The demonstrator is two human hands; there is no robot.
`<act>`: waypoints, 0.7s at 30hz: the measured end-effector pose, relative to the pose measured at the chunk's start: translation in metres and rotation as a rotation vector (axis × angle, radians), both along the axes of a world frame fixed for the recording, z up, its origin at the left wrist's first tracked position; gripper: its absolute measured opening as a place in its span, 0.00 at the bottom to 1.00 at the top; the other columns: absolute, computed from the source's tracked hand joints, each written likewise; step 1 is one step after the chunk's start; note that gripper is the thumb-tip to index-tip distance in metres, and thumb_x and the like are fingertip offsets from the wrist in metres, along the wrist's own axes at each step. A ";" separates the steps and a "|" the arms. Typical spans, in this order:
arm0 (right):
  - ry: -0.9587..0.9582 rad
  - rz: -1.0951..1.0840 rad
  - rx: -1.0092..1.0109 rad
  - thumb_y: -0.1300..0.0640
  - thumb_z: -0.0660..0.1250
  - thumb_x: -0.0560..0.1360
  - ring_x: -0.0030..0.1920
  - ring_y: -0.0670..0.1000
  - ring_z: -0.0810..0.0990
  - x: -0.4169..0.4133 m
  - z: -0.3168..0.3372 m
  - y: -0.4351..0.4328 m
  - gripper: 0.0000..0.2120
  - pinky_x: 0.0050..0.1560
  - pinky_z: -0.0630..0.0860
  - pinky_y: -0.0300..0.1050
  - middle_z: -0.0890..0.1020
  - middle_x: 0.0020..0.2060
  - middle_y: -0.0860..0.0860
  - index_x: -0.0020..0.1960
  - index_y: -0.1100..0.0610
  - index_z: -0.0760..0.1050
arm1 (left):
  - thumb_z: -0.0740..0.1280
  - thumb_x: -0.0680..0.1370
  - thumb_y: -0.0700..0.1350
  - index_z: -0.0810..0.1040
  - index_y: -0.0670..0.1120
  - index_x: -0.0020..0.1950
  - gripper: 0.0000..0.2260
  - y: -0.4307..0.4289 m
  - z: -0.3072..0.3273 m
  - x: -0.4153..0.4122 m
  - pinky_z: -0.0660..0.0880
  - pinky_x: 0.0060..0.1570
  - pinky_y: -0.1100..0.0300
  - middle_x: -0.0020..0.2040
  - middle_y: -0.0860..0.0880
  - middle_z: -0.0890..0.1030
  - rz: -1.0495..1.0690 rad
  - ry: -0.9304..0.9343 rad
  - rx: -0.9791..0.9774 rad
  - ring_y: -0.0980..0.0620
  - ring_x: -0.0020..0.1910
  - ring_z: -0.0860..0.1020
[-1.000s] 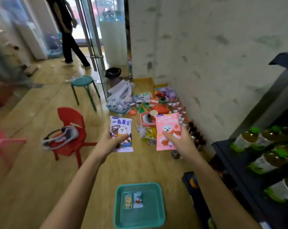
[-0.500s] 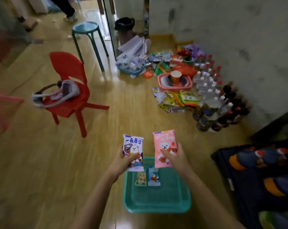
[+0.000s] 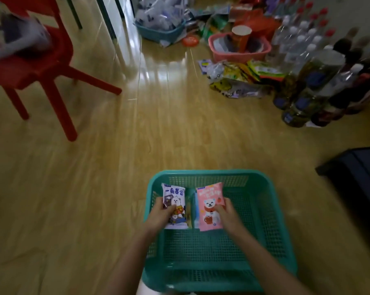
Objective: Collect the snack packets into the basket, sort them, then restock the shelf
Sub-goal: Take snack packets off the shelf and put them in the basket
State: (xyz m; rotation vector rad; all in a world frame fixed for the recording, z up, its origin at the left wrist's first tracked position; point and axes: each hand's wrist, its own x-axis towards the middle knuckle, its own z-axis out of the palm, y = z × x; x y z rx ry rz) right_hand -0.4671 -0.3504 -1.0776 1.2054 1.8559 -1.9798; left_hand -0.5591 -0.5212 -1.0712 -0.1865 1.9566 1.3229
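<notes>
A teal mesh basket [image 3: 265, 220] sits on the wooden floor at the bottom centre. My left hand [image 3: 159, 213] grips a white-and-purple snack packet [image 3: 175, 196] with a bear on it, held low inside the basket's left half. My right hand [image 3: 226, 213] grips a pink bear snack packet [image 3: 208, 201] just beside it. A blue edge of another packet [image 3: 195, 209] shows between and under the two, mostly hidden.
A red plastic chair [image 3: 41, 67] stands at the upper left. Loose snack bags [image 3: 239, 79], a pink basket [image 3: 239, 47], a blue basket [image 3: 158, 33] and several bottles [image 3: 307, 81] crowd the upper right. A dark shelf edge [image 3: 354, 167] is at the right.
Both hands have come down with their packets, from chest height above the floor into the teal basket. The view has tilted downward and moved closer to the basket.
</notes>
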 end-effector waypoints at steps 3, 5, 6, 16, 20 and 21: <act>-0.054 0.061 -0.009 0.60 0.58 0.79 0.48 0.55 0.81 0.000 -0.036 -0.001 0.11 0.49 0.79 0.51 0.78 0.54 0.56 0.61 0.58 0.65 | 0.63 0.78 0.38 0.70 0.40 0.54 0.06 0.000 -0.034 0.000 0.76 0.56 0.48 0.56 0.38 0.78 0.018 0.012 -0.064 0.42 0.53 0.79; -0.068 0.096 -0.002 0.60 0.58 0.80 0.50 0.55 0.80 -0.002 -0.047 -0.003 0.11 0.51 0.78 0.51 0.77 0.55 0.56 0.62 0.58 0.65 | 0.65 0.77 0.39 0.71 0.40 0.53 0.07 0.002 -0.048 0.001 0.76 0.55 0.50 0.54 0.39 0.79 0.052 0.034 -0.103 0.42 0.53 0.79; -0.073 0.104 0.011 0.60 0.58 0.80 0.51 0.55 0.79 -0.003 -0.049 -0.005 0.12 0.52 0.77 0.51 0.77 0.55 0.56 0.63 0.59 0.65 | 0.66 0.77 0.39 0.71 0.40 0.53 0.08 0.004 -0.052 0.002 0.76 0.53 0.51 0.52 0.39 0.79 0.069 0.040 -0.106 0.43 0.51 0.79; -0.227 0.173 0.282 0.57 0.63 0.77 0.52 0.57 0.79 -0.008 -0.062 0.002 0.16 0.52 0.77 0.52 0.78 0.57 0.57 0.64 0.59 0.69 | 0.73 0.70 0.48 0.76 0.41 0.49 0.15 0.020 -0.073 0.010 0.78 0.46 0.48 0.46 0.43 0.82 0.014 0.281 -0.452 0.44 0.45 0.80; -0.338 0.385 0.588 0.52 0.63 0.76 0.56 0.55 0.75 -0.011 -0.038 0.007 0.19 0.55 0.75 0.51 0.72 0.60 0.55 0.64 0.58 0.69 | 0.70 0.72 0.50 0.72 0.41 0.53 0.17 0.022 -0.052 0.011 0.73 0.48 0.52 0.53 0.43 0.76 -0.184 0.448 -0.672 0.44 0.54 0.75; -0.327 0.405 0.603 0.52 0.62 0.76 0.57 0.55 0.74 -0.011 -0.024 0.008 0.19 0.56 0.74 0.51 0.71 0.61 0.54 0.65 0.58 0.68 | 0.69 0.73 0.49 0.71 0.40 0.54 0.16 0.022 -0.038 0.010 0.72 0.50 0.51 0.54 0.43 0.74 -0.221 0.489 -0.684 0.44 0.56 0.73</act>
